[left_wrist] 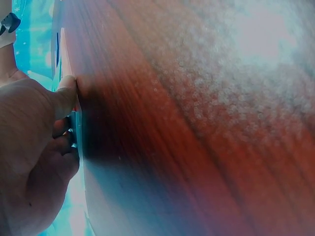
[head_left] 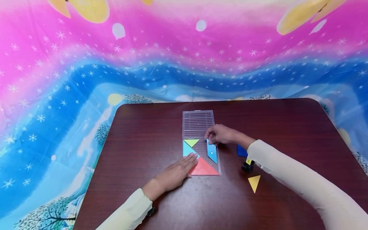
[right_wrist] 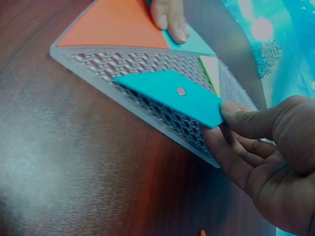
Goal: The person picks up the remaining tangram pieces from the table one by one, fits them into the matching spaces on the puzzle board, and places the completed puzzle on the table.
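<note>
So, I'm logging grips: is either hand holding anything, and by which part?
The right hand pinches the blue piece by its far end; the left hand rests on the red triangle and light-blue triangle.

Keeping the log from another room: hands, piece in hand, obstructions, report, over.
Right fingers pinching blue parallelogram, tilted over mesh tray. Left fingers resting on red triangle and light-blue piece. Nothing seen between parallelogram and mesh.
</note>
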`<state>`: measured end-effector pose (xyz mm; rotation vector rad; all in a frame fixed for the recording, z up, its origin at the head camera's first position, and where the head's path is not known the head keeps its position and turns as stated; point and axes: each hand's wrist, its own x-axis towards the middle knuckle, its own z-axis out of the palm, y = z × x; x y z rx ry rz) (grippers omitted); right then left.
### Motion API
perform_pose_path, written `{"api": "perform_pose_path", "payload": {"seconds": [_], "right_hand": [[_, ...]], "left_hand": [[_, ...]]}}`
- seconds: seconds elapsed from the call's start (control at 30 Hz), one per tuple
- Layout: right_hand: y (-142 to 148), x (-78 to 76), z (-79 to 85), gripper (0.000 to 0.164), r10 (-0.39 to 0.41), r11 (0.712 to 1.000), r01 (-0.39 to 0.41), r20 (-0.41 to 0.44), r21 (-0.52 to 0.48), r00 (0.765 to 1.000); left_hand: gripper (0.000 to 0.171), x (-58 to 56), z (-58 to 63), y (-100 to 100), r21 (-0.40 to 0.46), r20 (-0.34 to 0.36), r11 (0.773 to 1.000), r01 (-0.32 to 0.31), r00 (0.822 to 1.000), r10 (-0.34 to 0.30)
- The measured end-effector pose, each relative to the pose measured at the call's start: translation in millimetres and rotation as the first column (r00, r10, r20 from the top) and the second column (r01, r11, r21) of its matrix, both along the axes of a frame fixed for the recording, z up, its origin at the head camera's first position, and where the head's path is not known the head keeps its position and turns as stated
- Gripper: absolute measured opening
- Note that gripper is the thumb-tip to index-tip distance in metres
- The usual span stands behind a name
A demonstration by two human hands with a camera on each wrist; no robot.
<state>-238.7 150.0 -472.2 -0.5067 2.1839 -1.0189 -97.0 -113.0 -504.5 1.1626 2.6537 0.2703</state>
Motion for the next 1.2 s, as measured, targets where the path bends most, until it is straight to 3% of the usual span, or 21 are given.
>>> {"api": "perform_pose_path", "payload": {"seconds": [0.77,1.2], "right_hand": [[3.9,18.8,-7.7,0.016,0.021,1.000,-0.021,-0.024,0.011,1.000],[-2.7,27.0,-0.8,0.024,0.121,0.991,-0.114,-0.101,0.071,0.987]], "left_hand": [[0.054,3.0,0.6,0.3,0.031,-0.018,0.999,0.020,1.000,-0.019],[0.054,6.4,-1.1,0.8,0.039,-0.044,0.999,0.014,0.999,-0.012]]}}
